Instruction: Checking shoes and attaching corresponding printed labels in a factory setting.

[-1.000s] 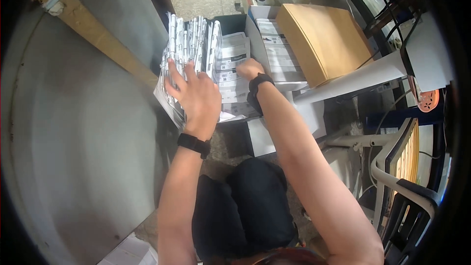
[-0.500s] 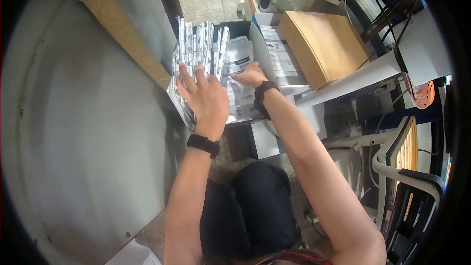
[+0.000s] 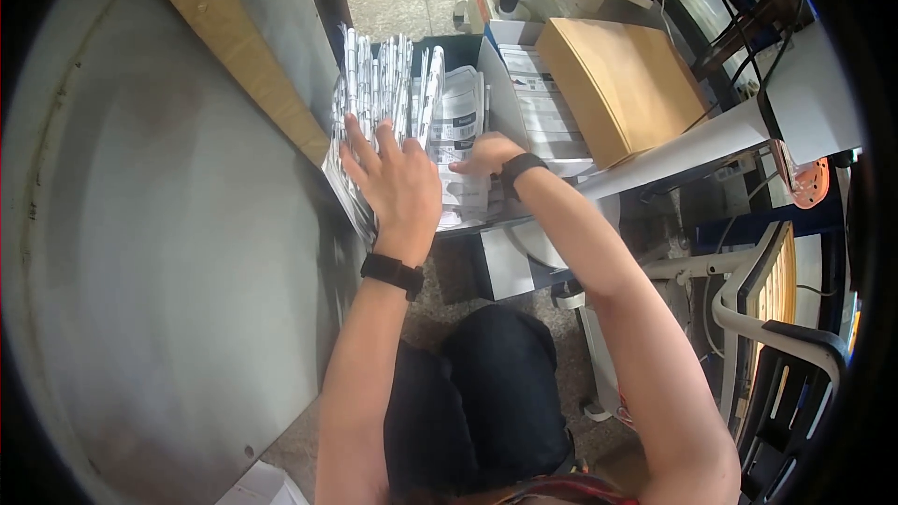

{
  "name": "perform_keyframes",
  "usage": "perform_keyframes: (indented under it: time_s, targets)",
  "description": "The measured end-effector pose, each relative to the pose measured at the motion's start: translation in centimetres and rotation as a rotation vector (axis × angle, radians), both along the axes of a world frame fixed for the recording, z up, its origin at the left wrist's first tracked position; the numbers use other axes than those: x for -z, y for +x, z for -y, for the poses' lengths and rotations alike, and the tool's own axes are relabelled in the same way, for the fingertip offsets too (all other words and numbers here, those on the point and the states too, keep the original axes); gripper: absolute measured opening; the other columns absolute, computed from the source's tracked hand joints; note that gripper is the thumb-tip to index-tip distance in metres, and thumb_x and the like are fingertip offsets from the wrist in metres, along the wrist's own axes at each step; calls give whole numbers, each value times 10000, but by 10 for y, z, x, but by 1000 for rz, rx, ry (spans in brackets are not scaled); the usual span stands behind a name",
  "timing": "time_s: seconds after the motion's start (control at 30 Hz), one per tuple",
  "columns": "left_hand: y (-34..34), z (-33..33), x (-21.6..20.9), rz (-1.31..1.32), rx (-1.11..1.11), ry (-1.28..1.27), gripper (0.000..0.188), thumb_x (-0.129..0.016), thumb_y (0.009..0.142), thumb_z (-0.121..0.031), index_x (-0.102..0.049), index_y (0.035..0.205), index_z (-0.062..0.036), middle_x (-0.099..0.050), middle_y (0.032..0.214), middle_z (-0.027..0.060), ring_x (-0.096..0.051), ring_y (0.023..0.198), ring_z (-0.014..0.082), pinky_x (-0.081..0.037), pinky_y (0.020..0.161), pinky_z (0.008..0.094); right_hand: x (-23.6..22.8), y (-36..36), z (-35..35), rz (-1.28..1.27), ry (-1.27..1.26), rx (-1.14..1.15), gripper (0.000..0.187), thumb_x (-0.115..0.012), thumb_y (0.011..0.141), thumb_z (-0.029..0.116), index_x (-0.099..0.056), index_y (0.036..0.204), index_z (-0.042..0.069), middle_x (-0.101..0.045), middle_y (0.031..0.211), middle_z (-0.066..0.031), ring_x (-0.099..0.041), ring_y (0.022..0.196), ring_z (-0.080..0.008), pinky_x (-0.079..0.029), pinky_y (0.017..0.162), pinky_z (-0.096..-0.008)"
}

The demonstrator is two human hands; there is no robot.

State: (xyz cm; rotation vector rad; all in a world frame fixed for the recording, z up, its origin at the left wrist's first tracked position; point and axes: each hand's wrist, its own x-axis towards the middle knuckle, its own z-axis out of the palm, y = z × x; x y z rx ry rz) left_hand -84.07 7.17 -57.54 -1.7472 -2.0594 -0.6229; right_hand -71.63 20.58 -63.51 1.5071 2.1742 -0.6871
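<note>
My left hand [image 3: 400, 182] lies with fingers spread on the near end of a tightly packed row of folded white printed papers [image 3: 360, 84], standing on edge in a dark bin [image 3: 458, 54]. To the right, flatter printed papers [image 3: 460, 112] lean in the same bin. Over these papers is my right hand [image 3: 486, 157], slightly blurred, its thumb stretched left, apart from the bent fingers. Nothing shows in its grasp; its fingertips are partly hidden. Both wrists wear black bands.
Right of the bin, a white open box [image 3: 505, 98] holds more printed sheets. A brown cardboard box [image 3: 622, 89] rests over it. A grey panel [image 3: 187, 252] stands close on my left. A white-framed chair [image 3: 748, 290] and hanging cables are at the right.
My right hand has moved slightly toward me and to the right over the leaning papers. The left hand stays spread on the packed row. The view has shifted slightly.
</note>
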Motion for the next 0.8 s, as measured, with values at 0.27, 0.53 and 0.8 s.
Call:
perform_keyframes:
  time_s: [0.27,0.53,0.8]
  targets:
    - [-2,4,-3,-18,-15,-31,164,-673,741,-175,-706,813,-31,-539,1241,147,-310,1340,437,-227,1072,611,16,2,-13,-502,-90,510,636,-763,766,458,-670,1087,-82,-672,1091,-189,-616,1055,-255,-475,873,-349]
    - [-1,4,2,-6,-6,-29,198,-684,750,-205,-717,851,-39,-554,1233,144,-315,1338,436,-220,1083,600,6,18,-1,-682,-256,675,610,-724,778,554,-715,1082,26,-682,1010,-103,-578,849,-184,-428,714,-288]
    - [14,4,-17,140,32,-73,327,-682,776,-306,-734,910,-13,-556,1279,184,-283,1351,474,-148,1105,622,-44,0,31,-1316,-613,446,752,-553,893,623,-421,1442,128,-481,1271,-108,-411,1201,-236,-352,996,-354]
